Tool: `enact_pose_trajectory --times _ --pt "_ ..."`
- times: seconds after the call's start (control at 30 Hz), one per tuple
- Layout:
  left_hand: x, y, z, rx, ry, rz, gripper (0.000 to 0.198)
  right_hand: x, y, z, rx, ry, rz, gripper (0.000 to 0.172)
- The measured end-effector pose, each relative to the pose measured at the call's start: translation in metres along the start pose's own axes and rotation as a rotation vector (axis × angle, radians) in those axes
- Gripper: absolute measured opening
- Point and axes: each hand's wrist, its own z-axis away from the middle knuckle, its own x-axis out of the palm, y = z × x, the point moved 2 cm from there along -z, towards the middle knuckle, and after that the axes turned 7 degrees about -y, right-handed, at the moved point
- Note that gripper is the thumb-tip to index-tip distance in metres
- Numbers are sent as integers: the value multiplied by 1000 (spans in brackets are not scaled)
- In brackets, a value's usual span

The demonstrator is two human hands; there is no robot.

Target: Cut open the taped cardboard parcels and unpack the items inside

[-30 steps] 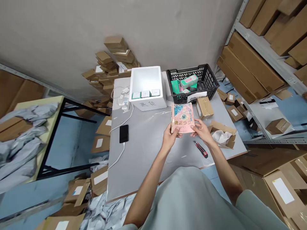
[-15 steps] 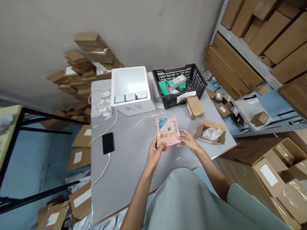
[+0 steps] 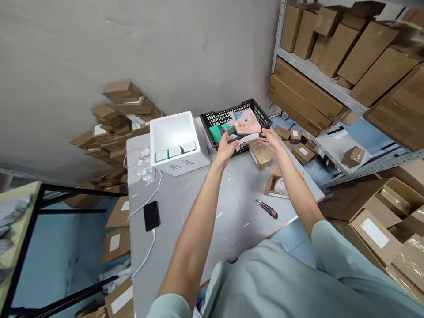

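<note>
A pink and blue book [image 3: 245,120] lies tilted over the black plastic basket [image 3: 212,118] at the far side of the grey table [image 3: 198,207]. Both my arms reach out to it. My left hand [image 3: 226,145] is curled at the book's near left corner, and my right hand [image 3: 271,136] grips the near right corner by the basket's rim. Green and white small boxes [image 3: 217,131] sit inside the basket under the book.
A white foam box [image 3: 172,132] with small boxes stands left of the basket. A sealed brown carton [image 3: 261,154], an open carton [image 3: 275,183], a red utility knife [image 3: 267,209] and a charging phone [image 3: 151,215] lie on the table. Shelves of cartons [image 3: 331,66] rise at the right.
Both hands have carried the book from the table's near middle away to the black basket. My arms are now stretched out, and the view has turned right.
</note>
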Motion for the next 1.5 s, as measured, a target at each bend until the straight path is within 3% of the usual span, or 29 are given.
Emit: enact_pose_trajectory --times 0.03,0.1,0.23,0.3,0.37,0.43,0.57,0.63,0.77,0.83,0.93,1.03,1.1,1.17,1.27,1.37,1.5 --pt "4 -8 -2 -42 32 -9 77 -8 -1 -5 13 37 35 20" --pt "12 -36 21 -151 70 -27 68 -30 15 4 18 54 110 20" --pt "30 -119 136 -486 59 -137 44 -95 84 74 -33 -30 205 43" --pt "38 -152 197 -644 62 -157 36 -135 115 117 -54 -4 242 56" --pt "46 -171 243 -736 67 -155 33 -173 136 154 -25 68 276 62" --pt "52 -180 272 -789 60 -148 34 -207 150 181 5 182 303 64" --pt "65 -185 282 -805 26 -123 44 -254 175 206 80 419 383 70" --pt "75 -187 269 -759 22 -102 56 -267 190 207 135 468 407 76" --pt "99 -190 222 -655 32 -48 82 -275 219 193 268 430 271 89" --pt "114 -192 196 -680 2 -30 91 -271 227 186 389 384 148 90" --pt "136 -189 173 -792 -140 31 97 -256 230 187 541 288 47 88" --pt "142 -174 179 -747 -199 94 94 -234 222 204 461 171 84 91" --pt "130 -158 199 -644 -155 124 93 -213 215 222 343 93 110 95" --pt "106 -141 232 -579 -83 154 91 -187 207 241 255 28 149 98" --pt "52 -119 297 -518 71 171 88 -132 200 263 186 -107 250 95" --pt "-11 -104 374 -437 249 159 90 -57 204 283 166 -294 342 91" --pt "-100 -85 491 -352 542 142 89 61 236 322 183 -547 490 89"
